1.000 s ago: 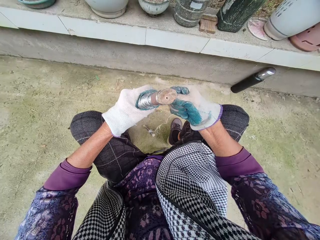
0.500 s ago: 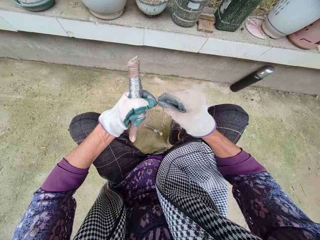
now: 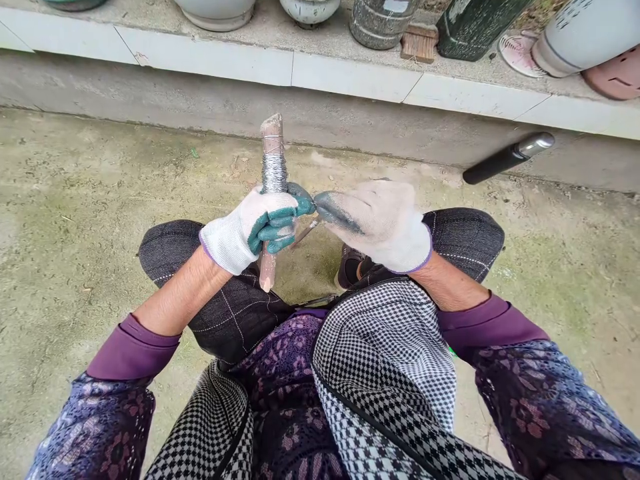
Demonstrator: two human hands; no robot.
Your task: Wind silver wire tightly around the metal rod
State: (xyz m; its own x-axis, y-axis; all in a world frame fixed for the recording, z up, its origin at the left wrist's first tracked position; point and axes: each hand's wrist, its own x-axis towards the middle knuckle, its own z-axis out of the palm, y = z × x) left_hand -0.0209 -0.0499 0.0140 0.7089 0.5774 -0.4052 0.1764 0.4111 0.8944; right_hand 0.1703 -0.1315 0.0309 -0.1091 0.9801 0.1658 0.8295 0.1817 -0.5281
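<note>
My left hand, in a white glove with a green palm, is wrapped round a wooden stick wound with thin silver wire. The stick stands upright, its bare ends poking out above and below my fist. My right hand, gloved the same way, is closed in a pinch right beside the left thumb, apparently on the wire's loose end, which is too fine to make out. Both hands hover above my knees.
I sit over a mossy concrete floor. A small metal tool lies on the ground below my hands. A black-and-silver tube leans at the right. Pots line a raised ledge behind.
One second ago the stick pointed end-on toward me; my left hand turned it upright. My right hand rolled palm-down and stays pinched beside the left thumb.
</note>
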